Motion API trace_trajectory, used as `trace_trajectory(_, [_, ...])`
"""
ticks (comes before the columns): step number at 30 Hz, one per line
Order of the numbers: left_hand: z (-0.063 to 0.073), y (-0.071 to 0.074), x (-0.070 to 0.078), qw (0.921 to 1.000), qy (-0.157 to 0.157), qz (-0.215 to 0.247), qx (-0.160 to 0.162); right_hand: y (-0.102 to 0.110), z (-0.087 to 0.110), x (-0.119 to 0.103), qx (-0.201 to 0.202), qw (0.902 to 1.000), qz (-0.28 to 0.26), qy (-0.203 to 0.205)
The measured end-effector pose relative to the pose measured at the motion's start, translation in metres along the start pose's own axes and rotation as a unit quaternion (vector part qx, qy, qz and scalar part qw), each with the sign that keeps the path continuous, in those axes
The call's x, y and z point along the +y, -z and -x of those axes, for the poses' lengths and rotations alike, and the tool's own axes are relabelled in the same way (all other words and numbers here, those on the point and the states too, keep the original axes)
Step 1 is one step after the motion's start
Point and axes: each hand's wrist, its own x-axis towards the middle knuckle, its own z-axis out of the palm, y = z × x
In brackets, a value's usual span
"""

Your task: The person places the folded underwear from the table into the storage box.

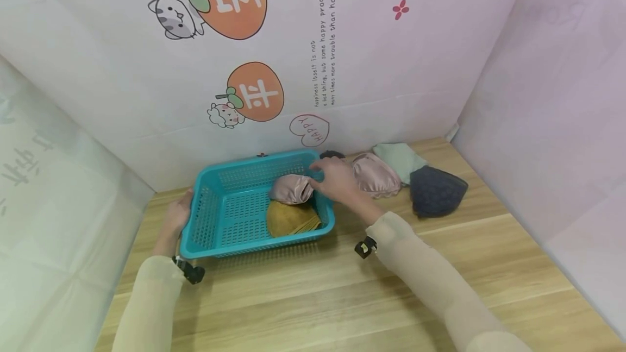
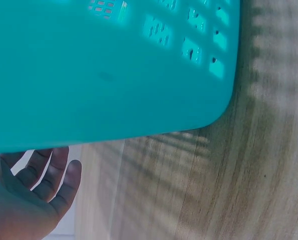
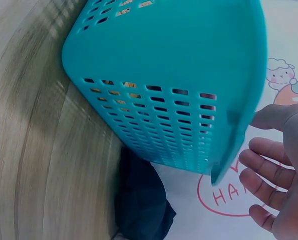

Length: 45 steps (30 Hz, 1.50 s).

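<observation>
A teal perforated plastic basket (image 1: 235,251) sits on the wooden table by the back wall. Inside, at its right end, lie a folded pink satin garment (image 1: 289,188) and a mustard folded garment (image 1: 288,219) with a lacy edge. My left hand (image 1: 178,212) is against the basket's left side, fingers loosely bent beside the rim in the left wrist view; its thumb is hidden there. My right hand (image 1: 337,178) is over the right rim, thumb at the edge and fingers loosely bent, nothing between them in the right wrist view.
Right of the basket lie another pink satin garment (image 1: 376,175), a pale green one (image 1: 400,161) and a navy one (image 1: 437,192). A black garment (image 3: 141,197) lies by the basket's back right corner. Printed cloth walls (image 1: 367,69) enclose the table (image 1: 303,297) behind and at both sides.
</observation>
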Motion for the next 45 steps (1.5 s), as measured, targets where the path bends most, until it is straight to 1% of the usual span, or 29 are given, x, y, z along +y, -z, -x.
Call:
trace_trajectory(4, [0.001,0.000,0.001,1.0000,0.002,0.004,0.001,0.005,0.004,0.004,0.003,1.0000,-0.006,-0.004])
trace_trajectory(9, [0.002,0.001,0.000,1.0000,0.009,0.004,-0.001,0.006,0.007,0.010,0.017,0.9998,0.008,0.005])
trace_trajectory(16, [0.003,0.000,0.000,0.9999,0.011,0.001,0.001,0.008,0.012,0.017,0.041,0.9991,-0.010,0.007])
trace_trajectory(22, [0.004,-0.001,0.001,0.9999,0.009,-0.002,-0.003,0.009,0.016,0.022,0.043,0.9990,-0.010,-0.004])
trace_trajectory(30, [0.003,-0.002,0.001,1.0000,0.009,0.004,0.002,0.014,0.023,0.030,0.056,0.9984,-0.012,-0.003])
trace_trajectory(37, [0.001,-0.001,0.003,0.9999,0.011,0.000,-0.001,0.017,0.028,0.040,0.052,0.9985,-0.005,-0.018])
trace_trajectory(42, [0.001,0.000,0.002,1.0000,0.008,-0.006,-0.001,0.019,0.032,0.043,0.050,0.9982,-0.009,-0.031])
trace_trajectory(45, [0.002,-0.001,0.002,0.9999,0.013,-0.003,-0.003,0.021,0.034,0.045,0.045,0.9984,-0.005,-0.035])
